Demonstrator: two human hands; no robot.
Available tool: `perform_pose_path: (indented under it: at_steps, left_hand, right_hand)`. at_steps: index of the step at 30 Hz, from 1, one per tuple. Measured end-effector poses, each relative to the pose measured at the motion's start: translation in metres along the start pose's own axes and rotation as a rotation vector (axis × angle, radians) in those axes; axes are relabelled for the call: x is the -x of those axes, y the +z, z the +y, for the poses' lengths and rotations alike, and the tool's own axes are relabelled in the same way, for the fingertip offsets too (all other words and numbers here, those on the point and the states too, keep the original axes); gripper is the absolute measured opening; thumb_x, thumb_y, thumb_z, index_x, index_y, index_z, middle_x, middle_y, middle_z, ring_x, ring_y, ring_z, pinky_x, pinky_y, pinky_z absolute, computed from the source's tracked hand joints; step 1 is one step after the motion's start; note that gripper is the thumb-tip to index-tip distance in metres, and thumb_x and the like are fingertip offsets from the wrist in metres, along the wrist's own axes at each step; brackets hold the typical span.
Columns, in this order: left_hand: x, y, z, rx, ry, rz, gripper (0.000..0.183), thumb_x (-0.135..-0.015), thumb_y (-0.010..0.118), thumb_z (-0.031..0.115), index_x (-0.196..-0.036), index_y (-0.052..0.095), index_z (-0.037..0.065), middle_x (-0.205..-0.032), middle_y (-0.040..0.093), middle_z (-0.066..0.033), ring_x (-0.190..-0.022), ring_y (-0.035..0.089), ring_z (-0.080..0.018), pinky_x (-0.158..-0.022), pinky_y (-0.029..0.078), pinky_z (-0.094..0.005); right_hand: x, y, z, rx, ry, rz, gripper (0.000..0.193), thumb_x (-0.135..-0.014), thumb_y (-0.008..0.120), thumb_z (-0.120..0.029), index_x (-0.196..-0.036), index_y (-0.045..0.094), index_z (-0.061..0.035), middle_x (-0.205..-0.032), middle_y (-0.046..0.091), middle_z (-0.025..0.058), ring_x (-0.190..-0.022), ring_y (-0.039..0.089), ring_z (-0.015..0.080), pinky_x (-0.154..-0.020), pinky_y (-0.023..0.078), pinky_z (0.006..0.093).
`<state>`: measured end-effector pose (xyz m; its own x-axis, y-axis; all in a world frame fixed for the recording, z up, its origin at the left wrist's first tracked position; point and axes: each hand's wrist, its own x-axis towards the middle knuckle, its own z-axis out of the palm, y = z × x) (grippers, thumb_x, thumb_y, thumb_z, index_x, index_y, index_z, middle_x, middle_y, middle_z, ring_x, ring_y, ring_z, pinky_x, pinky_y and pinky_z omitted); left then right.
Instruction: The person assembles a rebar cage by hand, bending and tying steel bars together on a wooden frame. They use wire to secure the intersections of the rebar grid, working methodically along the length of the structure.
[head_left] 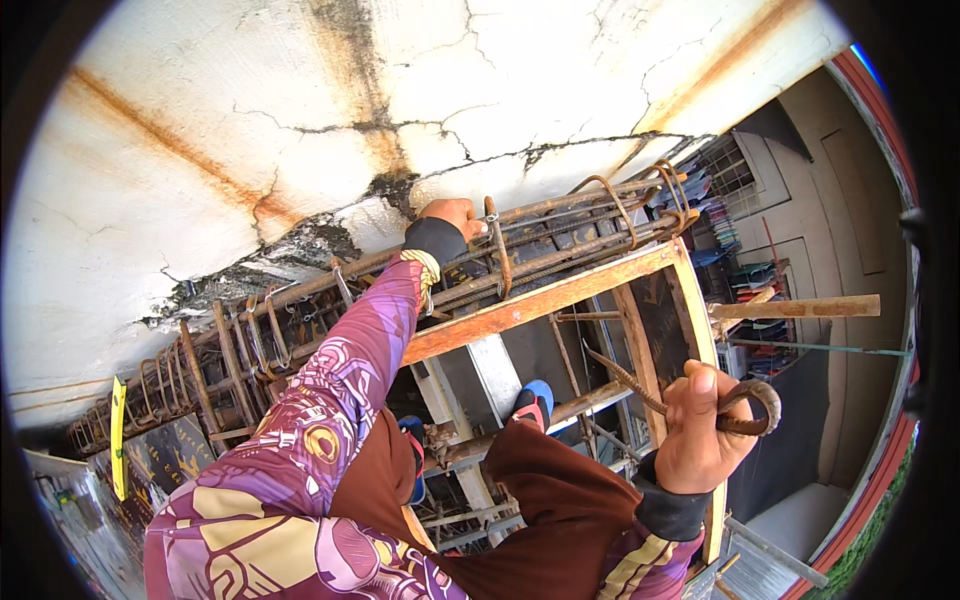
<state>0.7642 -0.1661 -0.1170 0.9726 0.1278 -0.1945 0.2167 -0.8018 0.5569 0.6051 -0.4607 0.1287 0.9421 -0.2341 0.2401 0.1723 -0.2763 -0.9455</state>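
Note:
My right hand grips a hook tool bent from ribbed steel bar. Its curled end sticks out past my fingers, and its thin pointed end reaches up and left. By the cracked wall, my left hand is closed over the upper long bar of a rusty rebar cage. My left thumb lies beside a twist of grey tie wire at an upright stirrup; whether the fingers pinch the wire is hidden.
A stained, cracked white wall runs along the cage. An orange-brown timber borders it on my side. Below my feet in blue sandals are scaffold poles and a deep drop. A wooden pole juts out right.

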Motion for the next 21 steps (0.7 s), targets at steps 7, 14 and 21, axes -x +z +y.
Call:
perform_pose_path:
  at_steps: [7, 14, 21]
  left_hand:
    - [0.126, 0.003, 0.060, 0.408, 0.416, 0.472, 0.030, -0.082, 0.070, 0.019, -0.105, 0.065, 0.001, -0.107, 0.060, -0.0153, -0.099, 0.059, -0.0352, -0.089, 0.048, -0.0450]
    - [0.210, 0.019, 0.104, 0.650, 0.744, 0.439, 0.031, -0.087, 0.069, 0.028, -0.105, 0.064, 0.004, -0.104, 0.060, -0.0122, -0.096, 0.058, -0.0320, -0.084, 0.047, -0.0440]
    - [0.186, 0.013, 0.096, 0.640, 0.830, 0.276, 0.025, -0.084, 0.070, 0.033, -0.084, 0.062, 0.010, -0.083, 0.052, -0.0058, -0.082, 0.053, -0.0272, -0.074, 0.043, -0.0417]
  right_hand:
    - [-0.002, 0.017, -0.002, -0.457, -0.047, -0.105, 0.027, -0.095, 0.066, -0.027, -0.093, 0.067, 0.0006, -0.057, 0.045, 0.0006, -0.052, 0.042, 0.0109, -0.060, 0.045, 0.0345]
    - [0.015, 0.051, -0.010, -0.512, 0.023, -0.211, 0.030, -0.095, 0.065, -0.032, -0.092, 0.067, -0.0015, -0.059, 0.042, -0.0014, -0.054, 0.041, 0.0117, -0.063, 0.045, 0.0352]
    - [0.003, 0.012, -0.023, -0.576, 0.037, -0.575, 0.043, -0.102, 0.047, -0.039, -0.115, 0.063, -0.0007, -0.099, 0.056, 0.0122, -0.094, 0.062, 0.0304, -0.098, 0.048, 0.0560]
